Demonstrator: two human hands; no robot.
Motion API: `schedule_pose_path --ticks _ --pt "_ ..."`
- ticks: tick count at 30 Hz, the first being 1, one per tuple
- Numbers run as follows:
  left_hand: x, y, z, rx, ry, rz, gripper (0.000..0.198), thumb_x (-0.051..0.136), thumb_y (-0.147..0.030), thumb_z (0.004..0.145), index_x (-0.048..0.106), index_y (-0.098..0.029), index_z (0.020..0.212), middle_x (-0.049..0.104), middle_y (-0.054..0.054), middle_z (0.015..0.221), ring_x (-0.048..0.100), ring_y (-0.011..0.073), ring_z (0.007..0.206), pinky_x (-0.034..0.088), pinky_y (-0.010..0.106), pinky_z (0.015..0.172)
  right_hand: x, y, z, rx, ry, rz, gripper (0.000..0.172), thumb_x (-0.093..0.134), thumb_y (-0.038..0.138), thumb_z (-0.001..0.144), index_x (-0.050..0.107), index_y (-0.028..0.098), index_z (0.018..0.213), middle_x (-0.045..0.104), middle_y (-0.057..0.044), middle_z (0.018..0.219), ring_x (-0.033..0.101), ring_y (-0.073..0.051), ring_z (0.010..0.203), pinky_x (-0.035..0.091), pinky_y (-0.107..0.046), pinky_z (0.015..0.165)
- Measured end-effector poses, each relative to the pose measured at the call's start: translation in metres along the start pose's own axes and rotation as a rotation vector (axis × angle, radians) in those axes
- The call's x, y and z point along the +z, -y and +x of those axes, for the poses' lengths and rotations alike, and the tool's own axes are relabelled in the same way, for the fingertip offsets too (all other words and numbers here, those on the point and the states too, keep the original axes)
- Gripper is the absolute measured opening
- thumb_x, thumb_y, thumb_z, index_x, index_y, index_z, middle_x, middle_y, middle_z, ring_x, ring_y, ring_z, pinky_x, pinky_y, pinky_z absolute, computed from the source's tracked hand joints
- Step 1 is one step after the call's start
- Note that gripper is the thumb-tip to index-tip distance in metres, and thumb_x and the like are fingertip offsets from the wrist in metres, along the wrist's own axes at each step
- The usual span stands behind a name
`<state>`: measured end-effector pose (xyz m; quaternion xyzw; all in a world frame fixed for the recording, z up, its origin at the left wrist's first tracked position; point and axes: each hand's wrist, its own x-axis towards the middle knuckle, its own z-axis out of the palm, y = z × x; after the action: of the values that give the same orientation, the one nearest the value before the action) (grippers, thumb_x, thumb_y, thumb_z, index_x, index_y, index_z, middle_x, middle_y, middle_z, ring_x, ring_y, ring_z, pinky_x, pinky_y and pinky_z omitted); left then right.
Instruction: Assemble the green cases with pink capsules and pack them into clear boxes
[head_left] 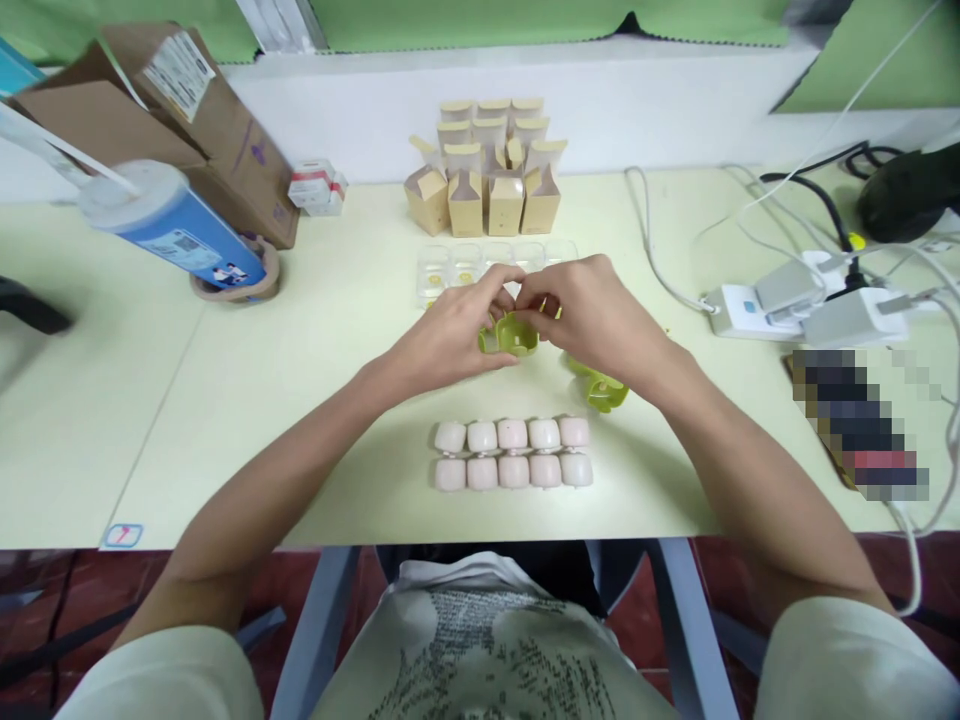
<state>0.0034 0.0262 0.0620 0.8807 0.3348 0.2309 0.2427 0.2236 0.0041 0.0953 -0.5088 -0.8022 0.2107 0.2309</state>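
Observation:
My left hand (pixel 465 325) is closed around a small green cup-shaped piece (pixel 517 338), its fingers and thumb at the near and left sides. The fingertips of my right hand (pixel 577 305) pinch at the far right rim of the same piece. Below my right wrist, more green cup-shaped pieces (pixel 606 392) lie on the table, partly covered by the forearm. Behind my hands is a clear plastic tray (pixel 433 270) with round compartments, partly hidden. Nearer to me, two rows of pale pink and white rounded blocks (pixel 514 435) sit on the table (pixel 337 470).
Several small open cardboard boxes (pixel 466 205) stand at the back. On the left are a large carton (pixel 247 170), a blue cup (pixel 195 235) in a ring holder and a small white-red box (pixel 318 188). A power strip (pixel 757 312) with cables and a phone (pixel 855 420) lie right.

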Motion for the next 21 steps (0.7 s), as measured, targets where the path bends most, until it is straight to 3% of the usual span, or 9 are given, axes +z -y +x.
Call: schedule_pose_path --ticks 2,6,10,17,21 --pt "-0.009 0.001 0.0 0.006 0.067 0.045 0.07 0.093 -0.037 0.086 0.06 -0.023 0.146 0.081 0.009 0.129 0.079 0.0252 0.106 0.061 0.034 0.088 0.006 -0.003 0.002 -0.022 0.058 -0.071 0.021 0.067 0.009 0.096 0.075 0.021 0.081 0.075 -0.005 0.079 0.063 -0.022 0.074 0.044 -0.037 0.078" --pt "-0.05 0.006 -0.003 -0.009 0.109 0.196 0.024 0.085 -0.04 0.094 0.077 -0.023 0.108 0.084 0.005 0.106 0.078 0.0247 0.092 0.057 0.037 0.086 0.021 -0.013 0.007 -0.029 0.171 -0.174 0.023 0.062 0.003 0.093 0.073 0.018 0.08 0.071 -0.006 0.077 0.057 -0.019 0.071 0.038 -0.034 0.073" --pt "-0.082 0.014 -0.011 -0.042 0.056 0.233 0.019 0.08 -0.047 0.096 0.079 -0.028 0.096 0.084 0.002 0.093 0.075 0.0239 0.081 0.053 0.036 0.075 0.037 -0.019 0.011 -0.025 0.18 -0.309 0.023 0.058 0.003 0.094 0.074 0.017 0.085 0.073 -0.01 0.083 0.059 -0.022 0.077 0.036 -0.035 0.072" --pt "-0.08 0.012 -0.013 -0.072 0.096 0.291 0.025 0.075 -0.05 0.101 0.08 -0.027 0.095 0.084 0.001 0.091 0.072 0.0219 0.079 0.049 0.036 0.07 0.046 -0.017 0.013 0.076 0.184 -0.33 0.024 0.059 0.009 0.1 0.079 0.015 0.11 0.078 -0.012 0.09 0.064 -0.025 0.079 0.033 -0.034 0.069" --pt "-0.084 0.013 -0.017 -0.051 0.094 0.337 0.033 0.074 -0.052 0.104 0.079 -0.026 0.083 0.078 -0.004 0.076 0.063 0.0168 0.068 0.045 0.035 0.067 0.043 -0.021 0.013 0.047 0.136 -0.274 0.02 0.06 0.013 0.102 0.079 0.015 0.11 0.081 -0.012 0.093 0.066 -0.025 0.081 0.035 -0.034 0.071"
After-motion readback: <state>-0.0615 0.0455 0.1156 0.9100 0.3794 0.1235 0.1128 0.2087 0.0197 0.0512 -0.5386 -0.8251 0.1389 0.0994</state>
